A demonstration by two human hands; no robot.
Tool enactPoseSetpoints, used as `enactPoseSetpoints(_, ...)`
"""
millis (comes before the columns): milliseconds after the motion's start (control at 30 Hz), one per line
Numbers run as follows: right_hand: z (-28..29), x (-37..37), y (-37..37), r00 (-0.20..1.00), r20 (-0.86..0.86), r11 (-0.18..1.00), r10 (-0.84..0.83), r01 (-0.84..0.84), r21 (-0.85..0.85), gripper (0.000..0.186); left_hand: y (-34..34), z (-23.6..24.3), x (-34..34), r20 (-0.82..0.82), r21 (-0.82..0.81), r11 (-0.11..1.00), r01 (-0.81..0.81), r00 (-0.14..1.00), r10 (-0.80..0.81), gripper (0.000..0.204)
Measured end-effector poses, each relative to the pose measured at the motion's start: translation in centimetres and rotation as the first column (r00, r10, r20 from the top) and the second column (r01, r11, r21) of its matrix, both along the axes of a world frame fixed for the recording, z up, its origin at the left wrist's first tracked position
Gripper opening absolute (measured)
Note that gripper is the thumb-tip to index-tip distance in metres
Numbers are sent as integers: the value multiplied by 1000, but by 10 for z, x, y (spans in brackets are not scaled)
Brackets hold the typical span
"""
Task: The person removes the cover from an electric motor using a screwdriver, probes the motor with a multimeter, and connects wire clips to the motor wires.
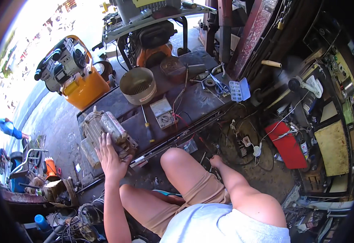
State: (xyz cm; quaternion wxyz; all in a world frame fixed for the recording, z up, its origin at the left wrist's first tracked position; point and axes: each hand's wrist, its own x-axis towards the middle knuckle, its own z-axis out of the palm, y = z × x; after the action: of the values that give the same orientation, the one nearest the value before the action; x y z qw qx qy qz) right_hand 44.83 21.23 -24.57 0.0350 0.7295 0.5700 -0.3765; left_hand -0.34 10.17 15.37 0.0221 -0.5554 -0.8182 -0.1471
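Note:
My left hand (112, 157) lies with fingers stretched over a grey, worn electric motor (96, 131) at the left end of the dark low bench. Under that hand the motor's near end is partly covered. Down at the right, beyond my knee, my right hand (215, 161) is closed around a slim dark tool with some red on it (205, 145); its exact kind is too small to tell. Nearer the bench's middle lie a screwdriver (148, 131) with a yellow and dark handle and a multimeter (163, 113) with red leads. Behind them stands a round metal drum (138, 86).
An orange air compressor (86, 89) stands left of the bench (191, 99). Pliers (221, 85) and a small-parts box (238, 90) lie at its right end. A white-headed fan (310, 86), red panel (286, 145) and loose cables crowd the right. A person (7, 127) is far left.

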Motion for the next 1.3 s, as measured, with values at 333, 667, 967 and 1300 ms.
enactPoseSetpoints(333,11,-19,23,993,94,987,73,-58,-152,42,3,9,3,-8,-28,1000,-11,1000,10,116)
enactPoseSetpoints(667,21,-44,65,982,177,986,72,-43,-160,53,10,7,5,6,-48,999,6,1000,-5,111)
enactPoseSetpoints(967,-13,-10,118,971,238,999,-16,26,-38,47,17,7,3,-2,-65,997,31,1000,-31,113)
enactPoseSetpoints(1300,-16,18,171,928,373,1000,11,-7,-12,49,20,3,1,-25,-128,991,29,999,-32,113)
